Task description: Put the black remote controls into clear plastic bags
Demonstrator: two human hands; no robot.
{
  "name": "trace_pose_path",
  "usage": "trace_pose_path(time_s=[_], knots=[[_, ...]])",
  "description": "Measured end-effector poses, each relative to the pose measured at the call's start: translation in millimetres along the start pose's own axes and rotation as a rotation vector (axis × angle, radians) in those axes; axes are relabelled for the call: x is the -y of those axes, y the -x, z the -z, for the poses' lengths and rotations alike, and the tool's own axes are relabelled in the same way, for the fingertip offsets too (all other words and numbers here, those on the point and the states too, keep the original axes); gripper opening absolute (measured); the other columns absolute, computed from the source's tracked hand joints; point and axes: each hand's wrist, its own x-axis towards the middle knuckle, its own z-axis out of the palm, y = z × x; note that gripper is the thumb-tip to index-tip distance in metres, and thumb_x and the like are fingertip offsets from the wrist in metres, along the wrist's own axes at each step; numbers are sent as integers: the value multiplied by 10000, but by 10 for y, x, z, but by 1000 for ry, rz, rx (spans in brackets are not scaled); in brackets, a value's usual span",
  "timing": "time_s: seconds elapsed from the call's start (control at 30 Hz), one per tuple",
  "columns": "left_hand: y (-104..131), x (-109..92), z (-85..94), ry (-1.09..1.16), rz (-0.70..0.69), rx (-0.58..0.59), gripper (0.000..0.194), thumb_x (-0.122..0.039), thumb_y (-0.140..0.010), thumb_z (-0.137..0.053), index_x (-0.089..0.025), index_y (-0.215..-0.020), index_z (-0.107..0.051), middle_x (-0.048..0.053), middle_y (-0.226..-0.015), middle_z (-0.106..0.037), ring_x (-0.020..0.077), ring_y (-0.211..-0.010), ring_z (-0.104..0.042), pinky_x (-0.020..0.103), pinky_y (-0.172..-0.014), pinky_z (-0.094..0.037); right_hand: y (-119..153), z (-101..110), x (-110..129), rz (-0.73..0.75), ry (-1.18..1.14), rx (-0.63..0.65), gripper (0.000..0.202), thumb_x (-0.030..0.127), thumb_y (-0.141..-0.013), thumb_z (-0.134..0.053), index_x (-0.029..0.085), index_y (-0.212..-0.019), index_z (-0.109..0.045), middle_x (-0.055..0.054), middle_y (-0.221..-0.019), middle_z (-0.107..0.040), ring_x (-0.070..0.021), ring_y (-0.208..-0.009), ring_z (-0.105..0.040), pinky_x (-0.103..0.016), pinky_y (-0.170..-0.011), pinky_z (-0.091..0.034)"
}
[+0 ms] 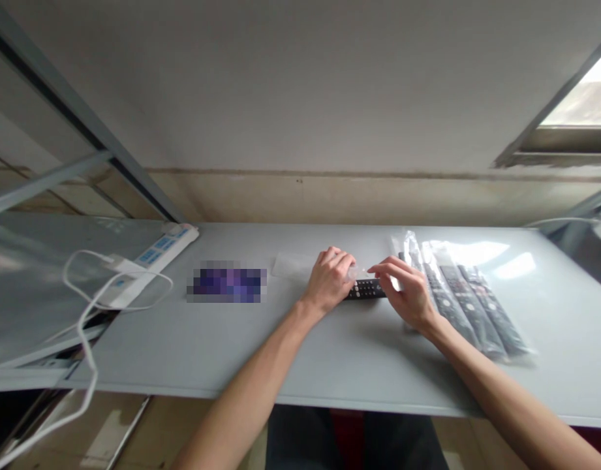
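A black remote control [366, 288] with rows of light buttons lies crosswise on the table between my hands. My left hand [329, 277] curls over its left end, with the fingers closed on a clear plastic bag [294, 266] that stretches out flat to the left. Bunched film shows beside those fingertips. From the other side, my right hand [408, 290] reaches in over the remote's right end. Its bent index finger and thumb are at the edge of the film and look pinched on it, though the contact is small and blurred.
Several bagged remote controls [469, 307] lie side by side to the right. A pixelated dark purple item [228, 285] is on the left. Farther left, a white power strip [156, 261] has a plugged-in charger and a looping white cable [89, 352]. A wall bounds the grey table [183, 352] behind.
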Motion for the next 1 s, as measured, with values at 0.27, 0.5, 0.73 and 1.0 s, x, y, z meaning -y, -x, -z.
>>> trace_pose_path(time_s=[0.27,0.5,0.73,1.0], knots=[[4,40,-12,-30,-18,21,168,-190,-955,-735,-205,-1115,-686,66,-1126,-770,285,-1147,-619,438,-1015,-488,34,-21,18,89,-56,83,329,220,-1082,-500,280,-1206,-799,-58,-895,-685,-188,-756,-638,-329,-686,-513],[-1,22,-1,-37,-28,37,114,-200,-986,-696,-195,-1100,-693,65,-1109,-771,281,-1142,-612,425,-1006,-481,7,-6,42,67,15,118,324,212,-1088,-480,253,-1180,-788,-37,-852,-627,-165,-693,-583,-295,-647,-473],[-4,21,13,-89,-74,58,103,-188,-990,-688,-180,-1093,-697,59,-1114,-768,274,-1131,-605,416,-998,-477,8,5,5,96,-21,46,315,137,-1057,-495,241,-1204,-753,-27,-865,-616,-153,-701,-573,-280,-653,-469],[8,69,-23,-24,-83,41,139,-311,-1022,-685,-179,-1063,-702,67,-1086,-773,278,-1122,-612,417,-986,-475,2,-15,11,101,49,156,327,115,-1052,-503,242,-1183,-774,-16,-847,-607,-136,-660,-553,-267,-639,-455]])
